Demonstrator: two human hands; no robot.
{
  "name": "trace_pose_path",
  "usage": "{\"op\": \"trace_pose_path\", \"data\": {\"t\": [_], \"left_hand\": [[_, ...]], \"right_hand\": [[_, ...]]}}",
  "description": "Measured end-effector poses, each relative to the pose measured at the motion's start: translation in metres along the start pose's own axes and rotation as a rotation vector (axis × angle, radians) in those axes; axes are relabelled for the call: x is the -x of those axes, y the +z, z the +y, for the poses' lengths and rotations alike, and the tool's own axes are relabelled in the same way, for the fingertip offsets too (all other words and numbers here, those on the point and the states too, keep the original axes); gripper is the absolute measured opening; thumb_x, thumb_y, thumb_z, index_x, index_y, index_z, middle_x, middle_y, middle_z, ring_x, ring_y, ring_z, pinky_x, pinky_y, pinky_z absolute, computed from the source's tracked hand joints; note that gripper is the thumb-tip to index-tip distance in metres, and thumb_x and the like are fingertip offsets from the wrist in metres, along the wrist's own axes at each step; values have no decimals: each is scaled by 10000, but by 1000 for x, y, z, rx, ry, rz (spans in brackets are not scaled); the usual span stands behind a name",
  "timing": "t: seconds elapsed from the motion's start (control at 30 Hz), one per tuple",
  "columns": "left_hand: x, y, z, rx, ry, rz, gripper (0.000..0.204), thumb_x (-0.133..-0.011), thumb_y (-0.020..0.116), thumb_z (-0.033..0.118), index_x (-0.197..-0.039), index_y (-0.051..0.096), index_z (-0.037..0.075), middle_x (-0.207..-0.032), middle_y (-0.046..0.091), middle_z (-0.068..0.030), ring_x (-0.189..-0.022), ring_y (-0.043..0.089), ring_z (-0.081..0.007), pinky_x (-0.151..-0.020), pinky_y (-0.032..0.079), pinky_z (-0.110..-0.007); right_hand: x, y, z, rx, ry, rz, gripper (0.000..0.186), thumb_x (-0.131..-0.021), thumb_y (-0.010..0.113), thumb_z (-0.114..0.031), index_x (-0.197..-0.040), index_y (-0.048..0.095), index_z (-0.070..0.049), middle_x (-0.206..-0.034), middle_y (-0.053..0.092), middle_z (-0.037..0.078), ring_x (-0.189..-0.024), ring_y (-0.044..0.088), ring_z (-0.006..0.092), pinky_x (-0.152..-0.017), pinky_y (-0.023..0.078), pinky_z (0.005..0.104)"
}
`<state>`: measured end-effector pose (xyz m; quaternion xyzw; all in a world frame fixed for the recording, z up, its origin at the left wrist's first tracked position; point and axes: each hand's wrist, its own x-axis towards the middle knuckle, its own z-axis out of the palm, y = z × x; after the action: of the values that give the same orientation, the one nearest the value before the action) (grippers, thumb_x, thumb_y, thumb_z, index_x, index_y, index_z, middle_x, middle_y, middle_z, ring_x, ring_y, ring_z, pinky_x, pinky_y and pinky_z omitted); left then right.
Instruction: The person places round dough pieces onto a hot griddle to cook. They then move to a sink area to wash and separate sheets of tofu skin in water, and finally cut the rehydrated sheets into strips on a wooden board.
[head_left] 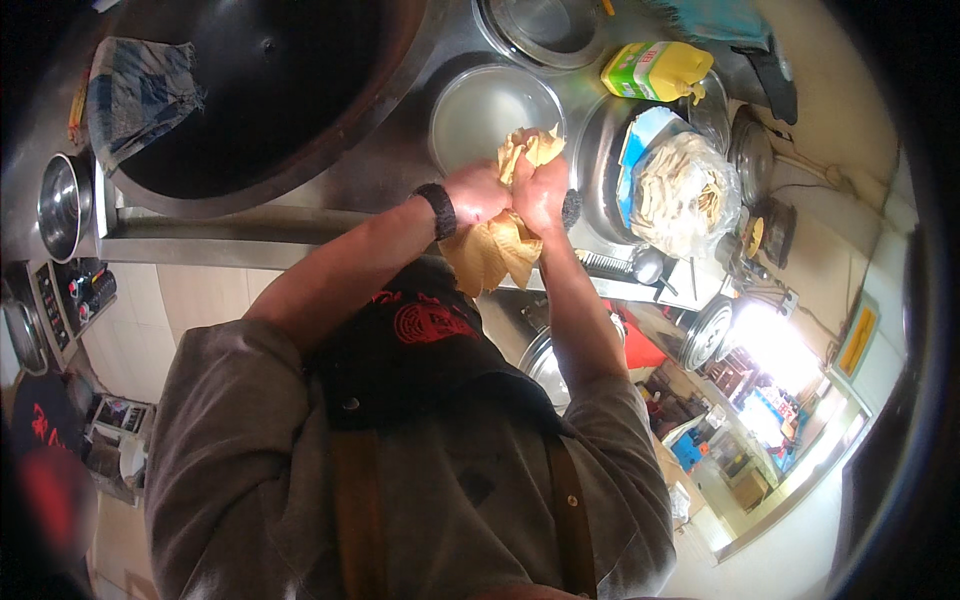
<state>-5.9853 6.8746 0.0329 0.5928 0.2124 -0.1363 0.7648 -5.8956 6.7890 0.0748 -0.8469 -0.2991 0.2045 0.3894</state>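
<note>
A bundle of thin, pale yellow sheets (pixel 490 252), which look like tofu skin, is gripped by both hands near the front edge of the steel counter. My left hand (pixel 477 193) is closed around its middle. Pressed up beside it, my right hand (pixel 541 192) is closed on the same bundle. Crumpled sheet ends stick out beyond the fists, and a loose fan of folds hangs below them toward my apron. Just past my hands stands a round bowl (pixel 434 125) of cloudy liquid; the upper end of the bundle overlaps its right rim.
A large dark wok (pixel 270 90) fills the back left, with a checked cloth (pixel 140 95) on its rim. Right of the bowl are a yellow jug (pixel 655 70), a steel basin (pixel 588 170) and a clear bag of pale strips (pixel 685 190). A steel bowl (pixel 62 215) sits far left.
</note>
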Motion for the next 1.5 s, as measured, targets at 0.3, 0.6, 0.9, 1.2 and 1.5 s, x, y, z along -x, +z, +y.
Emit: {"op": "trace_pose_path", "data": {"t": [0.3,0.6,0.9,1.2,1.5], "left_hand": [[-22,-33,-84,370,-113,-164,292,-852,646,77,-1138,643,19,-1099,682,-112,-986,655,-218,-861,536,-341],[42,-85,-46,678,-119,-68,513,-875,682,61,-1353,499,20,-1212,649,-110,-1051,661,-241,-922,548,-391],[92,-87,-41,798,51,-52,578,-860,691,64,-1387,456,20,-1265,616,-123,-1119,632,-270,-967,521,-425],[126,-90,-60,871,51,81,540,-900,701,162,-1363,471,6,-1238,628,-128,-1083,642,-264,-941,532,-421],[153,-98,-68,847,0,125,459,-929,680,198,-1316,508,21,-1205,643,-107,-1058,649,-240,-921,542,-408]], "right_hand": [[-10,-9,73,-723,307,-311,547,-961,601,-392,-1412,453,-121,-1301,576,126,-1183,540,188,-1016,409,359],[41,34,231,-733,972,-62,369,-950,626,-301,-1084,567,38,-913,648,144,-718,636,265,-631,556,361],[64,43,256,-963,1021,73,276,-950,583,-145,-1138,488,33,-991,582,142,-708,622,294,-661,569,375],[47,15,214,466,48,315,442,-794,759,-228,-1168,609,-46,-1091,629,197,-1048,596,363,-907,495,434],[6,89,256,760,124,-238,224,-817,650,-184,-1027,662,-108,-1035,674,195,-941,658,390,-869,537,454]]}}
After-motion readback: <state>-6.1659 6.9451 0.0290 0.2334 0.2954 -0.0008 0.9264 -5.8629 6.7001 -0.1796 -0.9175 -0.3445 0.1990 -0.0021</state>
